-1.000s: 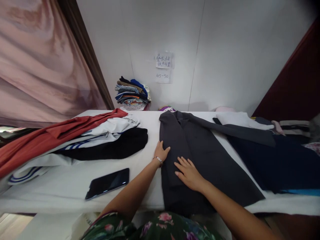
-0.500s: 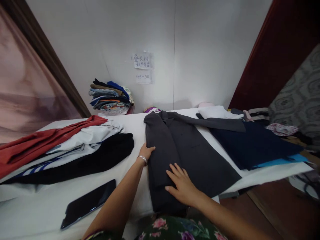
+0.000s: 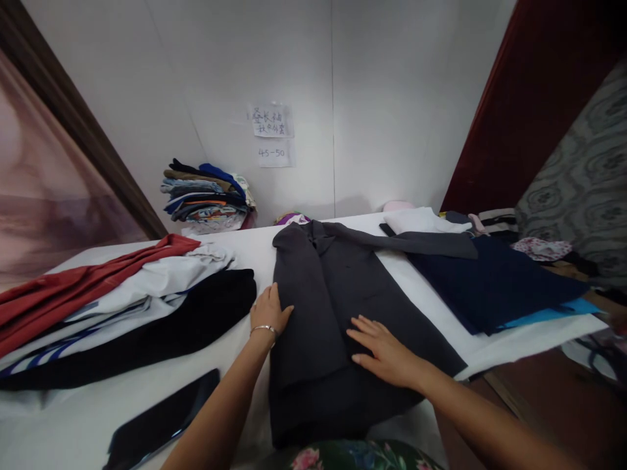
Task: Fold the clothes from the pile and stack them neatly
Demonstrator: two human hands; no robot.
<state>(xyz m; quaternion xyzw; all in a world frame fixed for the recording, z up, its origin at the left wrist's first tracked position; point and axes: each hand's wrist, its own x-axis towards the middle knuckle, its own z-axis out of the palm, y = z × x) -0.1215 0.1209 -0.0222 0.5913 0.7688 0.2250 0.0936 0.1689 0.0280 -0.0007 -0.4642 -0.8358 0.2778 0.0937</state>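
Note:
A dark grey jacket lies spread on the white-covered table, its collar toward the wall. One sleeve rests lengthwise down the jacket's left side; the other stretches out to the right, over a navy garment. At the jacket's left edge is my left hand, wearing a silver bracelet, its thumb apart and touching the cloth. My right hand lies on the jacket's lower front with its fingers spread. Neither hand grips anything.
A red garment, white clothes and black cloth lie left, beside a dark phone. Folded clothes are stacked near the wall. The navy garment and white cloth lie right. Handwritten papers hang on the wall.
My right hand has slid to the right across the jacket front. My left hand has shifted slightly outward along the left edge. The view has turned a little.

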